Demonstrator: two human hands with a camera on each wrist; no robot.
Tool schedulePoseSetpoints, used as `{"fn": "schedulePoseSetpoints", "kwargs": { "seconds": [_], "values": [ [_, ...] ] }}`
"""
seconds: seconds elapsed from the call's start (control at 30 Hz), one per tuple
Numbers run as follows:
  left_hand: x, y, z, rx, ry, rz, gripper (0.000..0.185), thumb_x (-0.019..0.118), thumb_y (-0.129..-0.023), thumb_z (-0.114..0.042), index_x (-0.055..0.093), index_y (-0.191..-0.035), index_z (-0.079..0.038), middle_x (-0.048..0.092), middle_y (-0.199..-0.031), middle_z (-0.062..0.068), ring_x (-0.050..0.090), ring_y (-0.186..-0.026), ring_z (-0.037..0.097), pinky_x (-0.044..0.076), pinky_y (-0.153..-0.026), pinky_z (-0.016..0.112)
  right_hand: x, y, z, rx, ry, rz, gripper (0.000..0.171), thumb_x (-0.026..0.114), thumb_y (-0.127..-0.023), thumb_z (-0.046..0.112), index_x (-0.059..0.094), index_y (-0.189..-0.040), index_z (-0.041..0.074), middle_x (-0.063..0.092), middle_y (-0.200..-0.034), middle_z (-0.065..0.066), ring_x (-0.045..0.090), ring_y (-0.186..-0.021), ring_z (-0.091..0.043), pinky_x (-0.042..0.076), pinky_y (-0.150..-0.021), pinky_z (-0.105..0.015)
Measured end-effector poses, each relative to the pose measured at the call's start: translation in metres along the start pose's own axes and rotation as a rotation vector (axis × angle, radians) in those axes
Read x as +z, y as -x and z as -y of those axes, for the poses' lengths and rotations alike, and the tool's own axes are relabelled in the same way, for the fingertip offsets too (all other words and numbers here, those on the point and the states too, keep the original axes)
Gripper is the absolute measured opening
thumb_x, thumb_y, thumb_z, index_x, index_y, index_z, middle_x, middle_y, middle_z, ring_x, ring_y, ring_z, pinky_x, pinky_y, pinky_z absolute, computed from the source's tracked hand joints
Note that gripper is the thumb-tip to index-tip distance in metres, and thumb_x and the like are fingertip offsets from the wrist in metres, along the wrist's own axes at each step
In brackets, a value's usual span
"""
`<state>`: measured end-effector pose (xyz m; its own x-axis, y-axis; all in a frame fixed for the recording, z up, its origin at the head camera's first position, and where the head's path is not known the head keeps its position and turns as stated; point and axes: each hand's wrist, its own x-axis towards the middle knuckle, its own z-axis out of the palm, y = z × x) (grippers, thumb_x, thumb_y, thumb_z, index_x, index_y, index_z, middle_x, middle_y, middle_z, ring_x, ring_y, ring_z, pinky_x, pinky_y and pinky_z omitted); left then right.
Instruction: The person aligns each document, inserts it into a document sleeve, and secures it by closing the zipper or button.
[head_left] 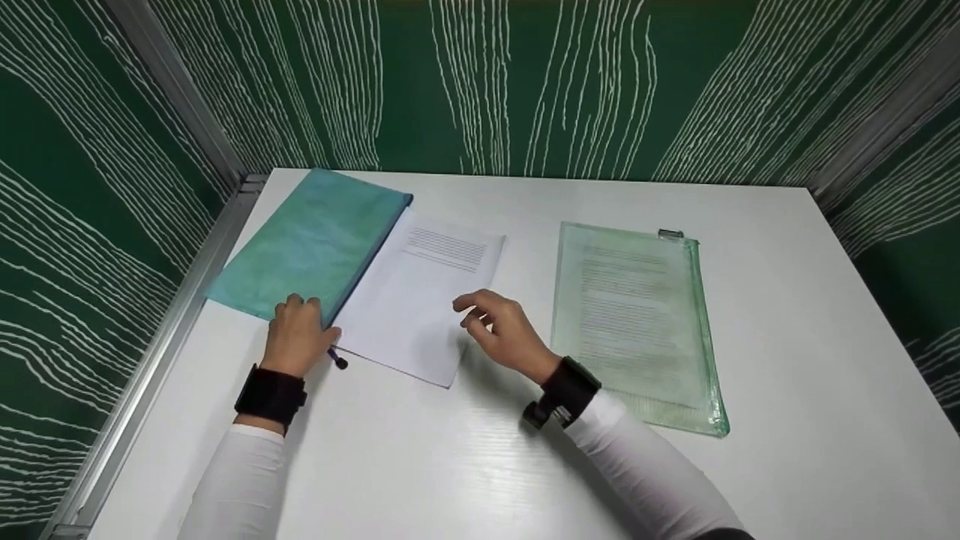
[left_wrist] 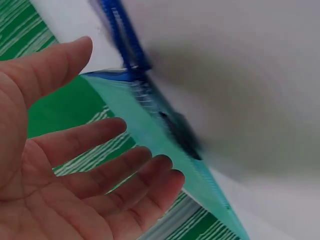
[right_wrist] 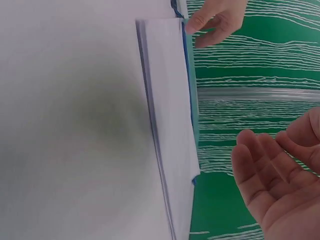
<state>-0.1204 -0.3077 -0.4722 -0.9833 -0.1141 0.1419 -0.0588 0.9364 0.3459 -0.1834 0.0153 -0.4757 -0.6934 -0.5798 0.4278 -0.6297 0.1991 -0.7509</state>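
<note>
A teal zip folder (head_left: 315, 240) lies at the table's left, its dark blue zip edge facing right. White papers (head_left: 405, 322) stick out from that edge, with printed lines near their top. My left hand (head_left: 295, 337) is at the folder's lower corner; in the left wrist view its thumb stands apart and its fingers (left_wrist: 135, 162) extend beside the folder. Near it, a blue zip strip with a dark pull (head_left: 341, 364) hangs past the corner. Over the papers' right edge hovers my right hand (head_left: 506, 334), fingers loosely bent around nothing.
To the right lies a pale green transparent zip folder (head_left: 630, 322) with a printed sheet inside and a zip slider (head_left: 670, 234) at its top. Both folders rest on a white table (head_left: 795, 360). Green walls (head_left: 517, 90) with white lines enclose the back and sides.
</note>
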Motion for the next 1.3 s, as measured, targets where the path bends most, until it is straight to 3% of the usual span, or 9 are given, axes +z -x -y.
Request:
{"fn": "schedulePoseSetpoints", "kwargs": {
  "seconds": [0.23, 0.4, 0.6, 0.93, 1.1, 1.3],
  "values": [
    [0.009, -0.002, 0.007, -0.021, 0.031, -0.025, 0.028, 0.073, -0.087, -0.001, 0.067, -0.1, 0.022, 0.06, -0.09, 0.036, 0.061, -0.09, 0.052, 0.053, -0.076, 0.06, 0.018, -0.007, 0.0, 0.033, -0.011, 0.057, 0.025, 0.054, -0.093, -0.008, 0.068, -0.114, -0.008, 0.071, -0.109, -0.023, 0.072, -0.089, -0.028, 0.058, -0.075, -0.033],
    [0.01, -0.006, 0.008, 0.006, 0.035, -0.066, 0.01, 0.067, -0.084, 0.007, 0.067, -0.077, 0.014, 0.059, -0.068, 0.023, 0.061, -0.069, 0.038, 0.051, -0.062, 0.051, 0.027, -0.011, -0.001, 0.056, -0.018, 0.09, 0.026, 0.056, -0.091, -0.007, 0.068, -0.114, -0.009, 0.07, -0.109, -0.023, 0.067, -0.088, -0.025, 0.059, -0.077, -0.035],
    [0.007, -0.017, 0.007, 0.01, 0.047, -0.105, 0.03, 0.059, -0.086, 0.009, 0.056, -0.057, 0.0, 0.05, -0.054, 0.009, 0.046, -0.056, 0.021, 0.043, -0.05, 0.04, 0.036, -0.014, -0.002, 0.078, -0.021, 0.118, 0.028, 0.054, -0.09, -0.008, 0.069, -0.114, -0.009, 0.071, -0.109, -0.021, 0.068, -0.087, -0.026, 0.059, -0.08, -0.034],
    [0.002, -0.018, 0.012, 0.02, 0.06, -0.349, 0.042, 0.054, -0.086, 0.011, 0.04, -0.052, -0.009, 0.035, -0.05, 0.003, 0.037, -0.048, 0.02, 0.031, -0.045, 0.033, 0.042, -0.016, -0.001, 0.127, -0.037, 0.16, 0.029, 0.053, -0.091, -0.007, 0.068, -0.115, -0.009, 0.071, -0.11, -0.022, 0.071, -0.089, -0.029, 0.057, -0.078, -0.031],
    [-0.005, -0.011, -0.003, 0.085, 0.051, -0.457, 0.042, 0.055, -0.088, 0.009, 0.036, -0.055, -0.01, 0.03, -0.053, 0.001, 0.033, -0.049, 0.02, 0.027, -0.045, 0.034, 0.039, -0.016, 0.0, 0.171, -0.079, 0.154, 0.031, 0.051, -0.091, -0.008, 0.068, -0.117, -0.008, 0.071, -0.112, -0.023, 0.072, -0.089, -0.029, 0.057, -0.077, -0.03],
    [-0.017, 0.005, -0.037, 0.181, 0.042, -0.527, 0.04, 0.057, -0.089, 0.008, 0.04, -0.055, -0.006, 0.029, -0.054, 0.0, 0.032, -0.047, 0.018, 0.027, -0.044, 0.03, 0.028, -0.013, 0.003, 0.157, -0.12, 0.118, 0.031, 0.049, -0.092, -0.008, 0.067, -0.117, -0.009, 0.07, -0.111, -0.026, 0.073, -0.087, -0.032, 0.058, -0.077, -0.031]
  ]
}}
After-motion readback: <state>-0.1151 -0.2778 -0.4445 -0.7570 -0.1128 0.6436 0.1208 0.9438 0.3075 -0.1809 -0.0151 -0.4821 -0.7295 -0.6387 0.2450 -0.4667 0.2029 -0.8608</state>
